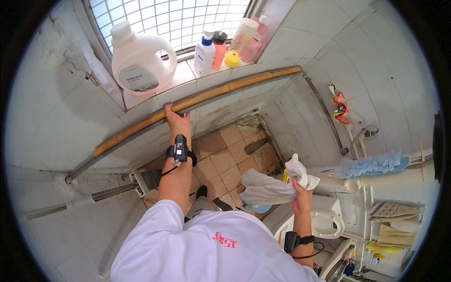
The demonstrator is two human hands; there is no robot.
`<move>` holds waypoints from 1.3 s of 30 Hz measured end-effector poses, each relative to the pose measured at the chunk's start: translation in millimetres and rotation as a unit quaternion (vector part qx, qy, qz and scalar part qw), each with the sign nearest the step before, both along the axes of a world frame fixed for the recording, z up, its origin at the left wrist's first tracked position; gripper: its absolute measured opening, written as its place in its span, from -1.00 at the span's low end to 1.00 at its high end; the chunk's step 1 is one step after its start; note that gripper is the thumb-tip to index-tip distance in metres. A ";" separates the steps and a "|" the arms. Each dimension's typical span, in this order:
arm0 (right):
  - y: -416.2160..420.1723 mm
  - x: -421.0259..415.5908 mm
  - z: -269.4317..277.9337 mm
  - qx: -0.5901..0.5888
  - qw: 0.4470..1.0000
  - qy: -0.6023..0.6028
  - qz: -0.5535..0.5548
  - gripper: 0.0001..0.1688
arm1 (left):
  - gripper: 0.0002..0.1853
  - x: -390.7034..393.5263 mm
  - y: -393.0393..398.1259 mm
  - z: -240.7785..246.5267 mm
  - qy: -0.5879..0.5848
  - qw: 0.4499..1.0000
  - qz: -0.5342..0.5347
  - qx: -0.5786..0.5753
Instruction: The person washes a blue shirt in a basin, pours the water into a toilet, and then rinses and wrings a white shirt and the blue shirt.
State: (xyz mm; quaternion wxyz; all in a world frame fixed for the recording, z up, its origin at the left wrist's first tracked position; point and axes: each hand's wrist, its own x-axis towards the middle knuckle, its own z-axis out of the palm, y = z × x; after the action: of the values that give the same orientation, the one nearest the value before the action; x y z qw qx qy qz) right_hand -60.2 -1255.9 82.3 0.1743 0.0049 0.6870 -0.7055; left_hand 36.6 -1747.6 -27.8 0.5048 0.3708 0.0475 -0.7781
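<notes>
My left hand (178, 118) is wrapped around a bamboo pole (225, 87), which runs beside a grey pipe below the window ledge. Part of the thumb and fingers is hidden behind the pole. In my right hand (302, 200) a bunched white cloth (271, 188) is gripped near one end, and its greyish length droops to the left over the floor. Black devices are strapped to both forearms. Under the cloth, part of a light blue basin (262, 208) shows.
A large pink-white detergent jug (142, 60) and several bottles, among them a white pump bottle (204, 54), stand on the window ledge. At the right are a white toilet tank (322, 204), a blue ruffled cloth (370, 166) and hanging towels (396, 234). Tiled floor (222, 160) lies below.
</notes>
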 end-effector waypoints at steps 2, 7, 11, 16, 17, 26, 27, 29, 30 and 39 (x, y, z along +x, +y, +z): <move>-2.6 1.1 2.1 -0.007 1.000 -0.022 0.000 -0.43 | -0.52 3.0 -10.2 2.0 -0.045 0.997 -0.018 0.052; 10.1 -4.5 -16.1 -0.048 0.998 -0.032 -0.021 -0.33 | -0.51 7.9 -2.6 20.9 -0.131 0.980 -0.091 0.116; 10.4 -5.1 -21.5 -0.057 0.997 -0.053 -0.005 -0.36 | -0.48 18.8 -1.1 23.2 -0.133 0.974 -0.091 0.159; 25.9 -12.2 -44.6 -0.066 0.997 -0.038 -0.009 -0.31 | -0.48 24.4 -0.9 17.7 -0.146 0.976 -0.102 0.129; 29.2 -12.3 -46.3 -0.072 0.997 -0.037 -0.014 -0.30 | -0.48 23.1 0.7 18.0 -0.151 0.976 -0.098 0.124; 60.7 1.6 -48.2 -0.082 0.994 -0.035 -0.062 -0.32 | -0.59 24.2 19.4 21.3 -0.193 0.974 -0.072 0.094; 65.1 2.3 -47.9 -0.084 0.994 -0.042 -0.058 -0.34 | -0.61 26.0 21.9 19.8 -0.187 0.975 -0.081 0.087; 71.0 5.1 -46.1 -0.065 0.994 -0.051 -0.068 -0.35 | -0.63 28.6 28.9 15.7 -0.184 0.977 -0.094 0.049; 71.4 6.5 -43.0 -0.056 0.994 -0.056 -0.072 -0.36 | -0.64 30.9 30.8 14.5 -0.182 0.978 -0.099 0.029; 83.1 13.7 -42.5 -0.046 0.993 -0.019 -0.110 -0.52 | -0.64 38.4 45.9 -28.1 -0.058 0.996 -0.073 -0.003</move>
State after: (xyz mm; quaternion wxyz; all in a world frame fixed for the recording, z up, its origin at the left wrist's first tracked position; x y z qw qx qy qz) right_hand -46.6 -1172.8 39.8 0.1084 0.0858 0.6458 -0.7508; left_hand 75.0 -1701.7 -55.8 0.4495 0.4162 -0.0113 -0.7903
